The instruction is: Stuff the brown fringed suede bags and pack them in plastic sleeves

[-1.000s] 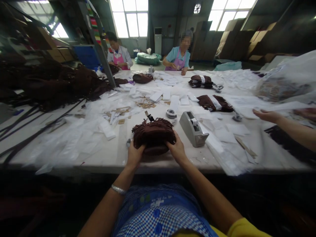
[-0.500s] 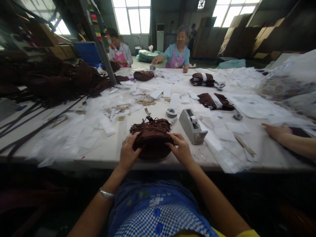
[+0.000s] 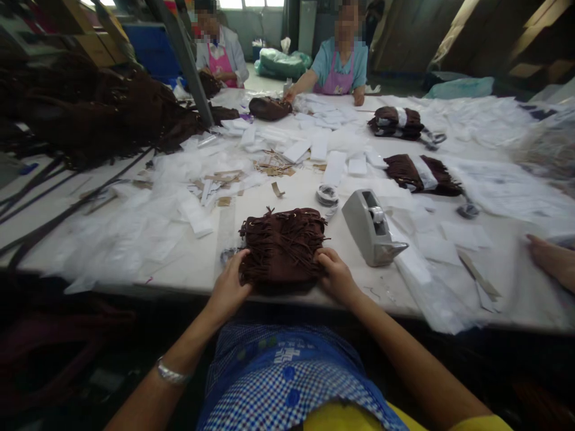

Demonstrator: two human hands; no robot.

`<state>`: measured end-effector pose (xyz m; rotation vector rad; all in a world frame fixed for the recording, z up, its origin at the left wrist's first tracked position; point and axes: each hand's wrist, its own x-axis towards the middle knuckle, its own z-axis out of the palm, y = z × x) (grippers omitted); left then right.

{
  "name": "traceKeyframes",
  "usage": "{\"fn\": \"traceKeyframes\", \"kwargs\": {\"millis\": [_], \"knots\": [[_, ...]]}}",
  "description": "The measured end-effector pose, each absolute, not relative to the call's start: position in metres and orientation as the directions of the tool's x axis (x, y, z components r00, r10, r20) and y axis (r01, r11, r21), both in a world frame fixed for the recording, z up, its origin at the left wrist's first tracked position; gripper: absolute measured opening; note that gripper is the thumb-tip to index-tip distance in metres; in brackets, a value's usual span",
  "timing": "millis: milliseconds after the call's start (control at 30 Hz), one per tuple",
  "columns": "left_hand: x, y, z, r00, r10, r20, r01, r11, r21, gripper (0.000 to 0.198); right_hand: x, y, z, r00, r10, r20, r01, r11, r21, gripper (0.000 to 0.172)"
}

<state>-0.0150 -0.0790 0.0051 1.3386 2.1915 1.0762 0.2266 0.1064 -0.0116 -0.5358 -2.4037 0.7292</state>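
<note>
A dark brown fringed bag (image 3: pixel 284 248) lies at the table's front edge, its fringed side facing up and its eyelets toward the far side. My left hand (image 3: pixel 234 278) grips its left side, thumb over the near corner. On the opposite side, my right hand (image 3: pixel 336 275) has its fingers curled against the bag's edge. Just right of the bag stands a grey tape dispenser (image 3: pixel 375 230). Behind the bag lies a coil of grey strap or chain in plastic (image 3: pixel 327 195). Parts of my fingers are hidden beside the bag.
Clear plastic bags (image 3: pixel 121 239) and white cards (image 3: pixel 296 151) spread over the table. Two wrapped fringed bundles (image 3: pixel 422 173) lie to the right. A dark pile of bags (image 3: pixel 103 120) fills the left. Co-workers sit across; another person's hand (image 3: pixel 550 257) rests at right.
The bag has tipped from standing toward me to lying flatter, its fringed face now upward. Both my hands have shifted to its sides. The head view has tilted down.
</note>
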Motion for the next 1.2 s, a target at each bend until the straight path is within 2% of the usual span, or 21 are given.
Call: {"fn": "traceKeyframes", "kwargs": {"millis": [100, 200, 300, 367, 467, 533, 633, 733, 867, 1000, 1067, 1200], "knots": [[-0.007, -0.068, 0.011, -0.531, 0.847, -0.037, 0.355, 0.262, 0.897, 0.063, 0.222, 0.105, -0.011, -0.707, 0.600, 0.374, 0.151, 0.645, -0.749, 0.026], [-0.002, -0.057, 0.010, -0.569, 0.816, -0.107, 0.048, 0.163, 0.985, 0.058, 0.221, 0.099, -0.007, -0.602, 0.753, 0.267, 0.237, 0.488, -0.840, 0.028], [0.006, -0.049, 0.003, -0.640, 0.761, -0.103, -0.062, 0.083, 0.995, 0.053, 0.222, 0.090, -0.001, -0.485, 0.871, 0.081, 0.331, 0.269, -0.904, 0.056], [0.014, -0.048, -0.002, -0.680, 0.727, -0.096, -0.073, 0.063, 0.995, 0.052, 0.222, 0.085, 0.004, -0.480, 0.876, -0.045, 0.352, 0.145, -0.925, 0.076], [0.030, -0.053, -0.001, -0.734, 0.667, -0.129, -0.174, -0.001, 0.985, 0.057, 0.220, 0.080, 0.009, -0.501, 0.862, -0.078, 0.336, 0.111, -0.935, 0.094], [0.042, -0.060, 0.005, -0.743, 0.634, -0.216, -0.295, -0.021, 0.955, 0.056, 0.216, 0.077, 0.009, -0.499, 0.866, -0.037, 0.261, 0.109, -0.959, 0.090], [0.055, -0.071, 0.017, -0.698, 0.626, -0.348, -0.407, 0.053, 0.912, 0.048, 0.209, 0.070, 0.006, -0.475, 0.880, -0.001, 0.092, 0.049, -0.995, 0.075], [0.065, -0.077, 0.022, -0.677, 0.652, -0.342, -0.400, 0.064, 0.914, 0.050, 0.202, 0.061, 0.003, -0.459, 0.887, -0.047, -0.023, -0.065, -0.998, 0.059], [0.070, -0.075, 0.020, -0.662, 0.690, -0.293, -0.359, 0.051, 0.932, 0.059, 0.203, 0.050, 0.005, -0.463, 0.871, -0.163, -0.053, -0.211, -0.976, 0.049], [0.068, -0.069, 0.014, -0.641, 0.704, -0.306, -0.337, 0.100, 0.936, 0.054, 0.209, 0.044, 0.011, -0.550, 0.814, -0.187, -0.007, -0.228, -0.974, 0.059], [0.067, -0.066, 0.010, -0.663, 0.699, -0.267, -0.289, 0.090, 0.953, 0.049, 0.210, 0.044, 0.011, -0.559, 0.804, -0.201, 0.024, -0.227, -0.974, 0.063], [0.066, -0.063, -0.002, -0.732, 0.661, -0.165, -0.175, 0.052, 0.983, 0.048, 0.211, 0.047, 0.003, -0.538, 0.802, -0.259, 0.160, -0.204, -0.966, 0.048]]}}
